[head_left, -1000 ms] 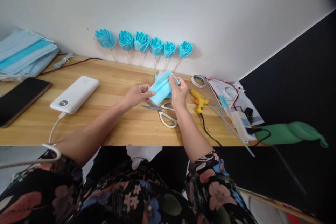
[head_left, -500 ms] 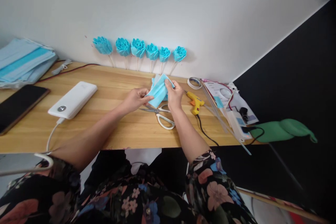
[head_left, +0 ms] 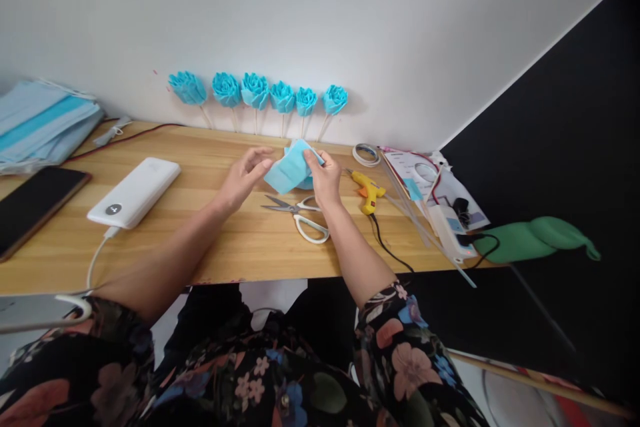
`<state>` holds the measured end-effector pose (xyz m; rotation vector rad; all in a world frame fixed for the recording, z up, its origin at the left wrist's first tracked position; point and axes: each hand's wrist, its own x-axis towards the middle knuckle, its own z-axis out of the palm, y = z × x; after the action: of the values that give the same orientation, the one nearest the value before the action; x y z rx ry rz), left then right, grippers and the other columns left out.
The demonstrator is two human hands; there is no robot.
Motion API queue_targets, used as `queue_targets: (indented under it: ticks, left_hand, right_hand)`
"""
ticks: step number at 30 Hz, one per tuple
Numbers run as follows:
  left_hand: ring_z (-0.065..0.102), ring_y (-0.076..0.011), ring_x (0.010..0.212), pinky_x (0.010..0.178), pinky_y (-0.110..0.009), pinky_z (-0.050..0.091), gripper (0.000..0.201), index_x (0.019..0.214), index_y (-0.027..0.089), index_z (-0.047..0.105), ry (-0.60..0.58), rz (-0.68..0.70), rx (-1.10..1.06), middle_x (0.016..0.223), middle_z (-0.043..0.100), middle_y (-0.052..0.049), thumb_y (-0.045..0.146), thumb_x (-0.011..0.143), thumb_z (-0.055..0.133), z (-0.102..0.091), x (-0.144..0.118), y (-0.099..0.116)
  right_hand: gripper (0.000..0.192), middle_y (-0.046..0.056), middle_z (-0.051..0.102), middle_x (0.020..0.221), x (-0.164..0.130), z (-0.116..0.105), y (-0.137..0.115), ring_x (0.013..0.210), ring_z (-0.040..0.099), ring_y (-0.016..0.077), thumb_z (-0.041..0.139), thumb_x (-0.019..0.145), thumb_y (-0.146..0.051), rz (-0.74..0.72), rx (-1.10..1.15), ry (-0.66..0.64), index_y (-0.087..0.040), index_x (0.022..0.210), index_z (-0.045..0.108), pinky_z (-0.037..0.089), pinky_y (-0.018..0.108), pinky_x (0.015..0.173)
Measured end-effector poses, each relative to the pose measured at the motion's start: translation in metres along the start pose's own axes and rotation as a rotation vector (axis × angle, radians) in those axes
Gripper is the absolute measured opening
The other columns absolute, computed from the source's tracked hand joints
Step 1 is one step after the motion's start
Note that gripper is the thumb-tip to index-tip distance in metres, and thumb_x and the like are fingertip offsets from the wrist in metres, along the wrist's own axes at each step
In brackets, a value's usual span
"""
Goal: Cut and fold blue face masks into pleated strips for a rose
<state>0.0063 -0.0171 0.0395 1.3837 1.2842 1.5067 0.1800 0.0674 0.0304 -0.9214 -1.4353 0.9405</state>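
Observation:
My right hand (head_left: 324,177) pinches the upper right corner of a light blue piece of face-mask fabric (head_left: 289,170) between thumb and fingers. Just left of the fabric, my left hand (head_left: 246,175) is open, its fingers apart and nothing held. More blue pieces lie partly hidden behind the fabric. Below the hands, scissors (head_left: 294,208) with white handles rest with blades parted; one handle is partly covered by my right wrist. A yellow glue gun (head_left: 369,192) lies right of my right hand.
Several blue fabric flowers on sticks (head_left: 255,92) lean against the wall. A white power bank (head_left: 135,193), a phone (head_left: 40,203) and stacked masks (head_left: 45,123) are at left. At right are a tape roll (head_left: 367,155), a power strip (head_left: 453,233) and a green object (head_left: 530,240).
My left hand has let go of the fabric and moved left, its fingers opening. My right hand still holds the piece. The whole view has shifted slightly.

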Motion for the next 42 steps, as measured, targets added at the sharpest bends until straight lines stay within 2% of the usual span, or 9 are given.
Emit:
queue_targets:
  ticks: [3,7,10,14,20,27,30,34,42]
  left_hand:
    - [0.066,-0.0255,0.109,0.098,-0.038,0.048,0.070,0.133,0.014,0.053,0.030,0.002,-0.059,0.114,0.072,-0.014,0.060,0.082,0.066,0.000,0.002,-0.002]
    - [0.065,-0.0265,0.113,0.096,-0.037,0.050,0.074,0.134,0.013,0.052,0.007,0.009,-0.079,0.121,0.070,-0.016,0.060,0.080,0.069,0.001,0.000,0.003]
    - [0.066,-0.0253,0.108,0.089,-0.033,0.052,0.066,0.120,0.014,0.061,-0.028,-0.026,-0.081,0.115,0.072,-0.014,0.061,0.075,0.074,0.003,-0.002,0.005]
    - [0.068,-0.0211,0.083,0.073,-0.029,0.054,0.057,0.093,0.014,0.069,-0.097,-0.149,-0.080,0.092,0.074,-0.008,0.063,0.067,0.080,0.005,-0.004,0.002]
    - [0.065,-0.0179,0.070,0.064,-0.028,0.054,0.057,0.088,0.014,0.071,-0.096,-0.176,-0.102,0.081,0.073,-0.005,0.064,0.064,0.081,0.007,-0.006,0.002]
    - [0.064,-0.0165,0.069,0.064,-0.026,0.053,0.055,0.091,0.014,0.071,-0.067,-0.145,-0.125,0.081,0.073,-0.005,0.062,0.067,0.080,0.007,-0.006,0.004]
    - [0.064,-0.0168,0.068,0.063,-0.027,0.052,0.054,0.087,0.014,0.071,-0.066,-0.126,-0.100,0.080,0.072,-0.005,0.063,0.068,0.078,0.007,-0.006,0.003]
    - [0.064,-0.0181,0.071,0.065,-0.029,0.054,0.055,0.088,0.013,0.070,-0.106,-0.139,-0.129,0.083,0.073,-0.006,0.063,0.067,0.079,0.008,-0.006,0.001]
    - [0.065,-0.0201,0.075,0.065,-0.029,0.053,0.059,0.089,0.011,0.067,-0.123,-0.145,-0.081,0.085,0.071,-0.008,0.067,0.070,0.074,0.007,-0.005,-0.002]
  right_hand:
    - [0.042,-0.005,0.038,0.063,-0.007,0.002,-0.007,0.061,0.036,0.0097,0.066,0.079,-0.059,-0.030,-0.060,-0.076,-0.018,0.069,0.059,0.034,0.022,0.058]
    - [0.039,-0.005,0.043,0.061,-0.017,0.006,-0.019,0.062,0.039,0.0104,0.066,0.081,-0.055,-0.086,-0.145,-0.147,-0.019,0.068,0.060,0.037,0.023,0.062]
    - [0.037,-0.004,0.050,0.062,-0.022,0.008,-0.024,0.064,0.045,0.0118,0.066,0.082,-0.054,-0.147,-0.204,-0.199,-0.019,0.067,0.062,0.040,0.024,0.065]
    - [0.038,-0.002,0.056,0.065,-0.025,0.009,-0.025,0.067,0.050,0.0136,0.065,0.083,-0.054,-0.187,-0.228,-0.233,-0.020,0.067,0.063,0.042,0.026,0.067]
    - [0.039,-0.002,0.055,0.064,-0.024,0.009,-0.024,0.066,0.050,0.0132,0.067,0.080,-0.057,-0.112,-0.173,-0.246,-0.019,0.068,0.064,0.043,0.025,0.066]
    - [0.041,0.001,0.066,0.089,-0.017,0.007,-0.009,0.076,0.056,0.0138,0.072,0.080,-0.050,-0.043,0.076,-0.283,-0.021,0.108,0.070,0.046,0.025,0.070]
    - [0.033,0.000,0.062,0.082,-0.018,0.006,-0.012,0.074,0.053,0.0130,0.071,0.081,-0.050,-0.053,0.053,-0.333,-0.019,0.095,0.071,0.044,0.025,0.070]
    - [0.040,-0.004,0.041,0.061,-0.021,0.006,-0.019,0.061,0.038,0.0103,0.064,0.086,-0.054,-0.097,-0.066,-0.325,-0.018,0.067,0.061,0.035,0.024,0.060]
    - [0.047,-0.004,0.039,0.061,-0.024,0.007,-0.025,0.062,0.036,0.0108,0.057,0.086,-0.060,-0.142,-0.204,-0.275,-0.018,0.066,0.057,0.035,0.025,0.061]
